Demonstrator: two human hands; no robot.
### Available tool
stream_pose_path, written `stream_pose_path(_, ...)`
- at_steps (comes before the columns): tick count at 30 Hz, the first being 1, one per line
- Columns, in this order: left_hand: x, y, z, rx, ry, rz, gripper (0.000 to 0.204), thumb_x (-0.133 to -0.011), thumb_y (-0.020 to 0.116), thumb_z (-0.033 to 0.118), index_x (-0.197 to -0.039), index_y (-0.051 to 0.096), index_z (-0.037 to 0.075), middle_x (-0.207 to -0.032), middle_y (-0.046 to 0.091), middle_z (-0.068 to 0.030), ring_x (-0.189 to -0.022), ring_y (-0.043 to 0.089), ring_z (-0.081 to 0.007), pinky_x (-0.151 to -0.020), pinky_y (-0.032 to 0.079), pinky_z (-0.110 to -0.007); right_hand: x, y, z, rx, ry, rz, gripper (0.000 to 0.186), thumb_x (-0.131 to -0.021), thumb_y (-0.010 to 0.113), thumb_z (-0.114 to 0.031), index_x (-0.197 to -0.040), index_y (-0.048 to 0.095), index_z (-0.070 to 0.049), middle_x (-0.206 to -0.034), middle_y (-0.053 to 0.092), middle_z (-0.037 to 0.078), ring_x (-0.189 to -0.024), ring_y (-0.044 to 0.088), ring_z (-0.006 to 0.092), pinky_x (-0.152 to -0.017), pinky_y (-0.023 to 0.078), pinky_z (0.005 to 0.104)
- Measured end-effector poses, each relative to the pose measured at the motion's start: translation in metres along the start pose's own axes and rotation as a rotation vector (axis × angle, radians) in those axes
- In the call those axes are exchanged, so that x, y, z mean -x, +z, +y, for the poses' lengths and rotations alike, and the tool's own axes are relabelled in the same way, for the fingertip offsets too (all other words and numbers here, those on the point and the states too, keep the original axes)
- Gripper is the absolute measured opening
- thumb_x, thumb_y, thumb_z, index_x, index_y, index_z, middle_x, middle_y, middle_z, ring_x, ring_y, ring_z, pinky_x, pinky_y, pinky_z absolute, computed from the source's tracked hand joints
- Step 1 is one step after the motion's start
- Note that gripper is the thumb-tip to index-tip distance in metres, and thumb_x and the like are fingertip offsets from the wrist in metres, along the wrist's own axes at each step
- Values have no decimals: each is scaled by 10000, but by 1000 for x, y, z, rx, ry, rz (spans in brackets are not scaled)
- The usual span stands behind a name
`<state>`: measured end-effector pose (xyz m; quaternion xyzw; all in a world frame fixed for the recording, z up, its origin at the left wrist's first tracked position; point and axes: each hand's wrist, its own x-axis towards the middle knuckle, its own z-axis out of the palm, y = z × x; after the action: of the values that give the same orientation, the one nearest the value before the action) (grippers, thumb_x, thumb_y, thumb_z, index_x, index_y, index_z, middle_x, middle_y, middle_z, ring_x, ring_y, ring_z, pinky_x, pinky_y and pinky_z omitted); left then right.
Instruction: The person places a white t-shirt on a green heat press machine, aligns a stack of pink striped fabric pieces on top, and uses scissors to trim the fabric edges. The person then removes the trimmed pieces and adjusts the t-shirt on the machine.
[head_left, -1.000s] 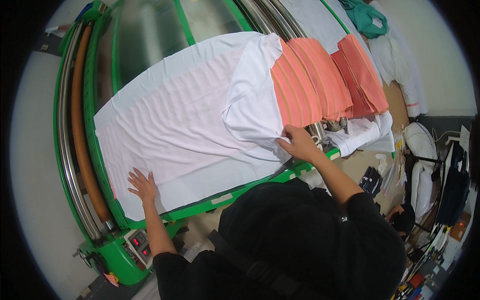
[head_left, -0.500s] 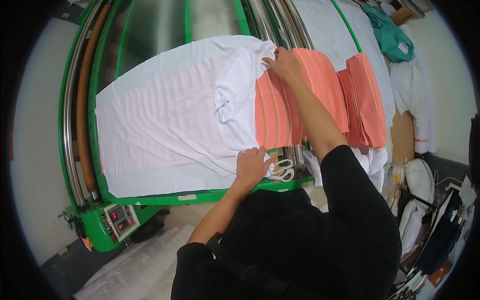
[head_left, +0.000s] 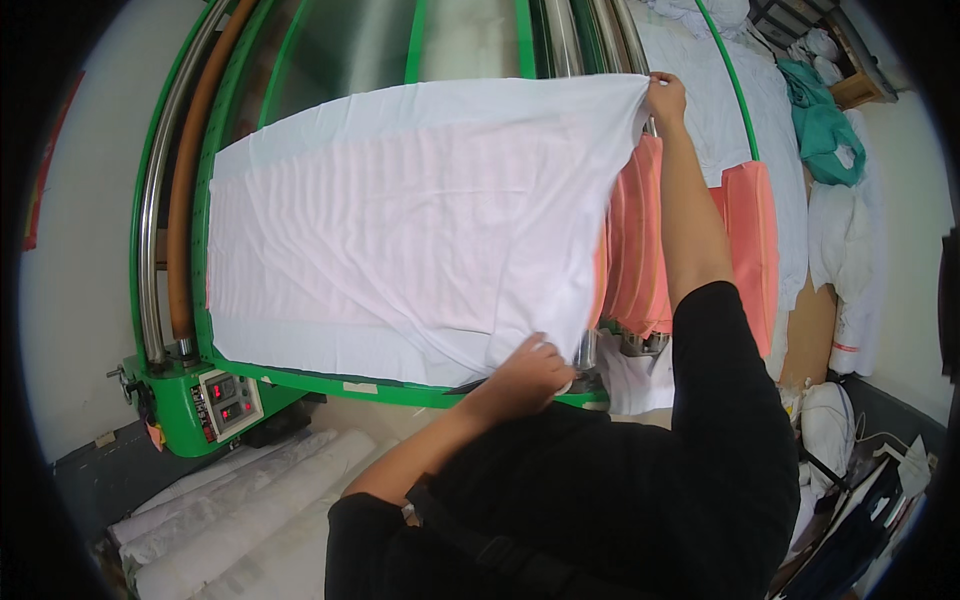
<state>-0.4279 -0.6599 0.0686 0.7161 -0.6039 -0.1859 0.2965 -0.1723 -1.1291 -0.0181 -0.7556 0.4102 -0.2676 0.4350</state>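
Observation:
A thin white cloth [head_left: 400,210] lies over coral striped fabric on the machine bed, the stripes showing faintly through it. My right hand [head_left: 667,98] pinches its far right corner and holds it stretched and raised. At the near right corner my left hand [head_left: 532,375] is closed on the edge of the same cloth. Uncovered coral fabric [head_left: 637,250] with thin yellowish stripes hangs in pleats past the cloth's right edge, partly behind my right forearm. Another folded coral piece [head_left: 750,250] sits farther right.
Around the bed runs a green machine frame [head_left: 420,394] with a control panel [head_left: 229,400] at its near left. A brown roller [head_left: 184,200] and steel roller stand at the left. White wrapped rolls [head_left: 250,510] lie on the floor below. A green cloth bundle [head_left: 815,120] is at the far right.
Both hands have moved right, drawing the bunched white cloth out over the coral stripes. My right hand now holds its corner out past the rollers. The view has shifted slightly.

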Motion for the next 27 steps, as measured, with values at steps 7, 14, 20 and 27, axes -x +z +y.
stream_pose_path(7, -41, 16, 4, 440, 61, -149, 175, -782, 675, 33, -932, 585, 53, -889, 581, -114, -914, 596, -338, -888, 478, -453, -28, -6, -13, 222, -110, -97, 279, -880, 655, -183, -1092, 782, -55, -1140, 749, 239, -1126, 696, 405, -981, 540, 452)
stream_pose_path(14, -59, 41, -3, 841, -27, -170, 332, -918, 679, 102, -1230, 618, 7, -1186, 675, -168, -1134, 644, -356, -1006, 489, -433, -36, 5, 25, 515, -270, -19, 298, -895, 637, -161, -1161, 730, -64, -1151, 726, 236, -1138, 682, 416, -987, 534, 506)
stream_pose_path(20, -43, 9, -18, 912, -253, 11, 430, -939, 726, 178, -1323, 628, 12, -1322, 667, -171, -1256, 620, -330, -1101, 456, -421, 129, 31, -12, 539, -714, -125, 584, -966, 667, -423, -1430, 572, -80, -1483, 555, 201, -1380, 500, 402, -1126, 388, 589)
stream_pose_path(27, 99, -30, -116, -271, -700, 718, 511, -986, 682, 301, -1420, 575, 53, -1460, 566, -190, -1409, 465, -413, -1183, 347, -543, 289, -21, -51, 847, -775, -558, 820, -940, 660, -533, -1610, 382, -150, -1701, 247, 203, -1566, 215, 427, -1254, 178, 590)
